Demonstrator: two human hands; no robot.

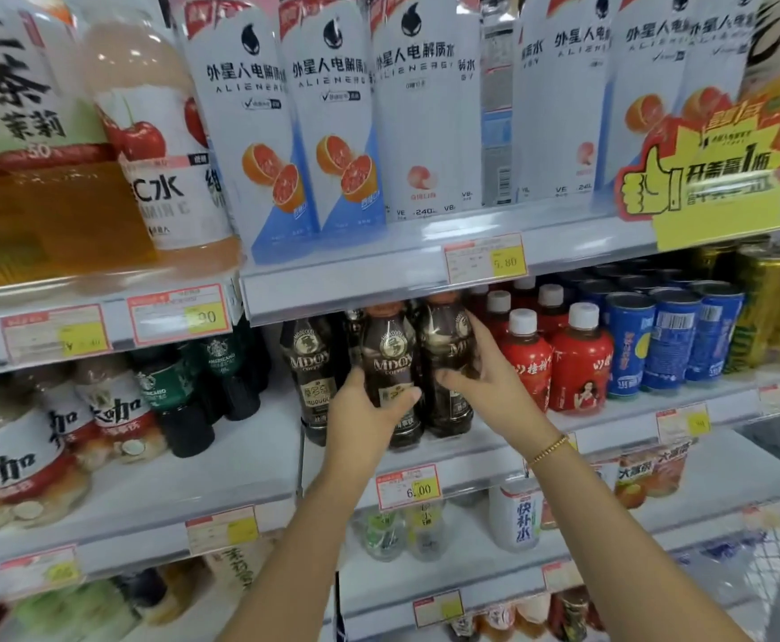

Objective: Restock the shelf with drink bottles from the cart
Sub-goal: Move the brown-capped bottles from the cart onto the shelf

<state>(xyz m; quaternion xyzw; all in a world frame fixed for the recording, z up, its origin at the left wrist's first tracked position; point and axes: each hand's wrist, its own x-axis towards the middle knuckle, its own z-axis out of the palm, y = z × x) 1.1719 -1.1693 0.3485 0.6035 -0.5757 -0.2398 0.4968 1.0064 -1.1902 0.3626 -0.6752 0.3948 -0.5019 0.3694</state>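
Observation:
Both my hands reach into the middle shelf (462, 456). My left hand (369, 410) grips a dark brown coffee bottle (390, 359) round its lower half. My right hand (485, 368) grips a second dark coffee bottle (446, 335) just to the right of the first, thumb in front and fingers round its side. Both bottles stand upright at the shelf's front. A third bottle of the same coffee (309, 368) stands on the shelf to their left. A gold bracelet sits on my right wrist.
Red bottles with white caps (578, 363) and blue cans (670, 340) stand right of my hands. Green-labelled dark bottles (179, 400) stand to the left. White electrolyte-drink bottles (332, 118) fill the shelf above. The wire cart (768, 549) shows at lower right.

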